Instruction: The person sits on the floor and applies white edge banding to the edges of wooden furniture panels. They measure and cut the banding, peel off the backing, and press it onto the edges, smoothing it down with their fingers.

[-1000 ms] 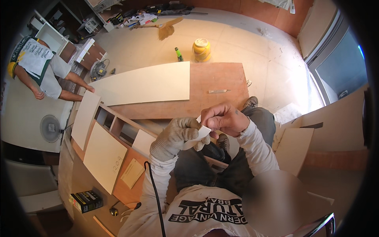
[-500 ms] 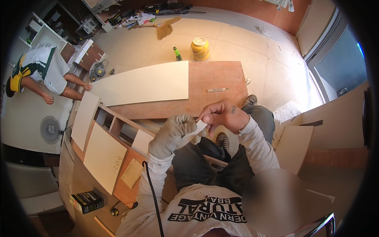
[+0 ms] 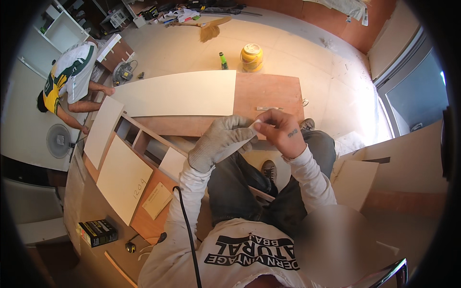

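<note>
My left hand (image 3: 213, 144), in a knitted grey glove, has its fingers closed on a narrow white strip (image 3: 247, 134). The bare thumb and forefinger of my right hand (image 3: 283, 134) pinch the strip's far end, close against the gloved fingers. Below both hands are my jeans-covered legs and shoes. A black cable (image 3: 186, 216) lies along my left forearm. Just beyond my hands a wooden panel (image 3: 269, 89) bears a long white board (image 3: 187, 91) and a slim knife (image 3: 268, 108). To the left are white boards (image 3: 124, 177) on an open wooden carcass (image 3: 141, 141).
A co-worker (image 3: 67, 81) bends low at the left, near a power tool (image 3: 122, 72) and a fan (image 3: 59, 142). Beyond the boards stand a yellow bucket (image 3: 252, 60) and green bottle (image 3: 223, 62); a broom (image 3: 209, 30) lies behind. A box (image 3: 98, 233) and tape measure (image 3: 130, 247) are lower left.
Both my hands have risen in the picture with the strip, my right wrist turning slightly. The co-worker has bent further down, one hand reaching toward the carcass's far end.
</note>
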Tool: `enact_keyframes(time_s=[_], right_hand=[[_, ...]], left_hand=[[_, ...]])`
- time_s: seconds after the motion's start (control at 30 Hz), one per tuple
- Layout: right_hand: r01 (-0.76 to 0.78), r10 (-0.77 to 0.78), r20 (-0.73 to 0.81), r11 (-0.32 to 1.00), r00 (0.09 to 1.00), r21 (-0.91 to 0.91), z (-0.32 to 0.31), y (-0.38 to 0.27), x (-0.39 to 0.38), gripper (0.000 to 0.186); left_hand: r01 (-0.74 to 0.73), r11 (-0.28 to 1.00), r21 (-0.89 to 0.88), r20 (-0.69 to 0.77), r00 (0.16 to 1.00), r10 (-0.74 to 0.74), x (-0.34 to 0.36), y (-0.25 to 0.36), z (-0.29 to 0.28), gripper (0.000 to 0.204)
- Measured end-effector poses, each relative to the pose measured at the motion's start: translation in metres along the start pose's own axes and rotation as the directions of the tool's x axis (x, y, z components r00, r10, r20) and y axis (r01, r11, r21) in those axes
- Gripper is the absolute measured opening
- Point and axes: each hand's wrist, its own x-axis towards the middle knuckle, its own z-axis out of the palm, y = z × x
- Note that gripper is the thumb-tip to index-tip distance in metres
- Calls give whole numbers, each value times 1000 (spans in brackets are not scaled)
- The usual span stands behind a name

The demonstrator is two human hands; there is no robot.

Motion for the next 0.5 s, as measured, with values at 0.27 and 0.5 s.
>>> enact_keyframes(time_s=[0.27,0.5], right_hand=[[259,-269,-32,949,963,-183,10,-13,1,13],[116,-140,-144,980,980,-163,-26,-89,18,19]], left_hand=[[-101,937,333,69,994,82,1,-2,-11,35],[-139,911,388,158,984,83,-8,13,-47,30]])
